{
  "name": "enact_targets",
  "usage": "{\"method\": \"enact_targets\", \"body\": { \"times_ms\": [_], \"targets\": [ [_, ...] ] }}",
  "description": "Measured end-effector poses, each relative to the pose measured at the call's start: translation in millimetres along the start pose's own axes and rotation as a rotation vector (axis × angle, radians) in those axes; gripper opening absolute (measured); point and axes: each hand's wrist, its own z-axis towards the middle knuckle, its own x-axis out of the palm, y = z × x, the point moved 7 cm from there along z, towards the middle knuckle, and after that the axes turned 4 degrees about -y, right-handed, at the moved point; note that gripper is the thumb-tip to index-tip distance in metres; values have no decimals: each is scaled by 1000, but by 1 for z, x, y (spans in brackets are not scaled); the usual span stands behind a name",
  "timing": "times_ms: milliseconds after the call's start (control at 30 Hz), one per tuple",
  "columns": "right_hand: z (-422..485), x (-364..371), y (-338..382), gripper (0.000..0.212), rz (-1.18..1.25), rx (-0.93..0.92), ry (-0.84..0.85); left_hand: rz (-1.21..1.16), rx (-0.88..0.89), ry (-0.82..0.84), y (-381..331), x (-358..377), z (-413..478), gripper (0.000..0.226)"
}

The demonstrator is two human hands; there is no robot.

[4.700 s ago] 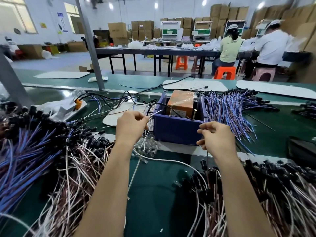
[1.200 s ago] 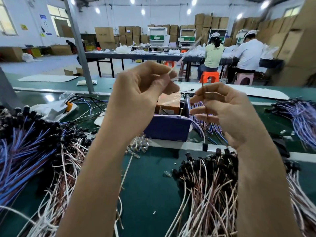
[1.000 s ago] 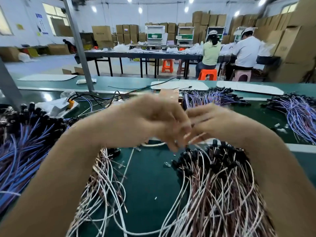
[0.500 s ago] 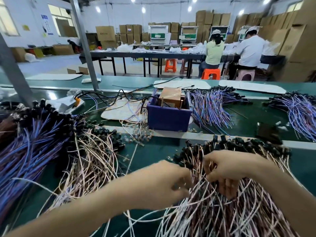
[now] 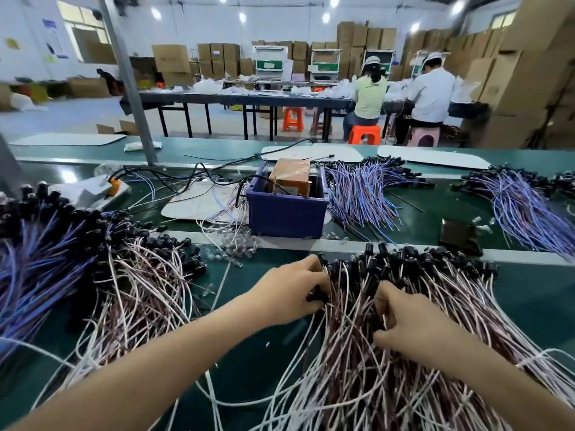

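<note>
The pile of pink-white wires [image 5: 435, 293] (black plugs along its far edge) lies at 5 o'clock on the green tabletop [image 5: 249, 368]. The left hand [image 5: 289, 290] pinches a black plug [image 5: 315, 296] at the pile's 9 o'clock edge, and the right hand [image 5: 401, 325] curls its fingers among the wires. A blue bin [image 5: 286, 213] stands at 12 o'clock.

Green bench [image 5: 535, 290]: pink wires [image 5: 451, 293] front R, 2nd pink pile [image 5: 140, 290] L, blue wires [image 5: 357, 188] + bin [image 5: 286, 213] mid, mats [image 5: 432, 155] at back.
</note>
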Motion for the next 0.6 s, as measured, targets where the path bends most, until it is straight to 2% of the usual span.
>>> {"method": "enact_targets", "body": {
  "times_ms": [100,233,333,400,500,600],
  "targets": [
    [-1,-10,3,31,49,-23,-57,-171,-18,-110,6,-8,5,19],
    [2,-17,12,41,71,-52,-99,-358,-134,-112,13,-7,24,22],
    [4,-12,15,31,17,-86,-86,-460,-244,-77,17,3,32,27],
    [5,-16,13,24,67,-93,-122,-524,-290,-57,17,9,34,30],
    [11,-38,13,28,153,-144,-313,-534,-296,-95,15,13,38,36],
    [21,-59,19,31,98,-213,-499,-534,-317,-112,15,13,42,42]
  ]
}}
